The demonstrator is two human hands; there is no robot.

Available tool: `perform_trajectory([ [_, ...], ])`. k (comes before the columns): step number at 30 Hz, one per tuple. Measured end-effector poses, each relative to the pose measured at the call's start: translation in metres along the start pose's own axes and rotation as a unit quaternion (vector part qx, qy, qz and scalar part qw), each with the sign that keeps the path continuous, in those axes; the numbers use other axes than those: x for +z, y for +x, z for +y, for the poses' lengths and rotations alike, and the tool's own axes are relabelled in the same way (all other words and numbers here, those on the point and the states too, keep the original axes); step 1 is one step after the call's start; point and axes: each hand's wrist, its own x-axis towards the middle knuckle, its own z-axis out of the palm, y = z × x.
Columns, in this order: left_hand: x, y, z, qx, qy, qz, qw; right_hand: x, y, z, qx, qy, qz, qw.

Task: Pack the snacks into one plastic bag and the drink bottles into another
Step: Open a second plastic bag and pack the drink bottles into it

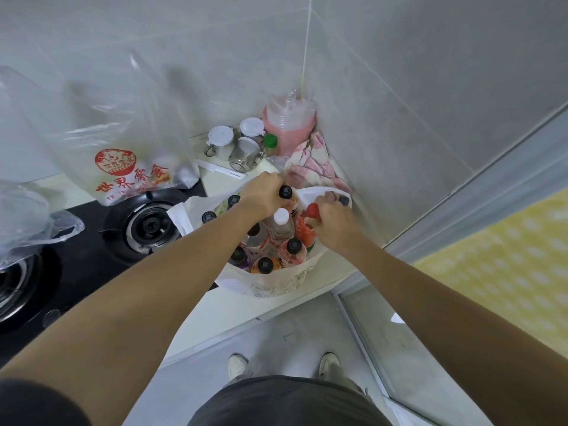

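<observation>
White plastic bag (270,281) of upright drink bottles stands on the worktop (246,305), mouth upward. Left hand (264,195) curls its fingers round a black-capped bottle (285,192) at the far rim; right hand (330,219), just beside it, grips a red-capped bottle (312,210).

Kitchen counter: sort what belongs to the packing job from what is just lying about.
Job: white plastic bag of drink bottles; left hand on black-capped bottle; right hand on red-capped bottle; printed snack bag.
Lying about: lidded jars; gas burner; floral cloth.
</observation>
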Motion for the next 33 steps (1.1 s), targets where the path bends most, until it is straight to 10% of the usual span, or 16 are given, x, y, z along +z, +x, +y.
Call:
perform_trajectory([
  [22,0.023,0.092,0.058,0.067,0.044,-0.165,0.983,0.010,-0.006,0.020,-0.014,0.053,0.040,0.998],
  [33,0.023,0.109,0.060,0.151,-0.188,-0.041,0.970,0.019,-0.011,0.018,-0.056,0.071,0.086,0.992],
])
